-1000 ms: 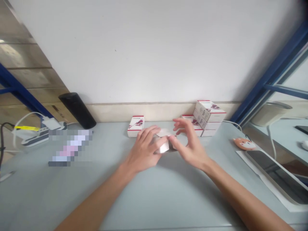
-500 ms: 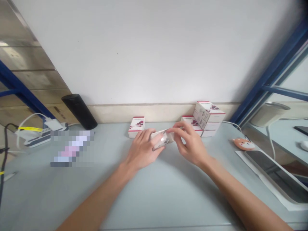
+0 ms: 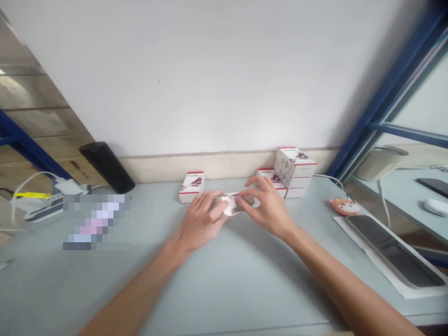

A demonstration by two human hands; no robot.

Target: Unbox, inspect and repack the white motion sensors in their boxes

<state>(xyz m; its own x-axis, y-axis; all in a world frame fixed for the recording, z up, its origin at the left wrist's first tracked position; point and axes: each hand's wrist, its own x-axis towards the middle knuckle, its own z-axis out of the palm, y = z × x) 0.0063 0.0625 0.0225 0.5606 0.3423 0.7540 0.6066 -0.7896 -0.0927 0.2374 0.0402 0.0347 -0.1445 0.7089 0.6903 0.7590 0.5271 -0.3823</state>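
My left hand (image 3: 199, 223) is wrapped round the left side of a small white cardboard box (image 3: 229, 206), held over the middle of the desk. White flaps show at the side of the box facing me; its contents cannot be made out. At the right end, the thumb and index finger of my right hand (image 3: 273, 207) pinch the box's edge, the other fingers lifted and bent. Beyond my left hand sits a white box with red edges and a dark red pattern (image 3: 192, 185). Several similar boxes (image 3: 296, 169) are stacked behind my right hand.
A black cylinder (image 3: 107, 167) leans at the back left, near a power strip (image 3: 49, 207) with cables. Along the right lie an orange animal-faced case (image 3: 345, 206) and a dark-screened phone-like slab (image 3: 395, 252) on white paper. A wall (image 3: 210, 93) closes off the desk's back.
The box has turned in my hands, so white flaps now face me. My right thumb and index finger have moved in onto its right end. The whole view has shifted slightly.
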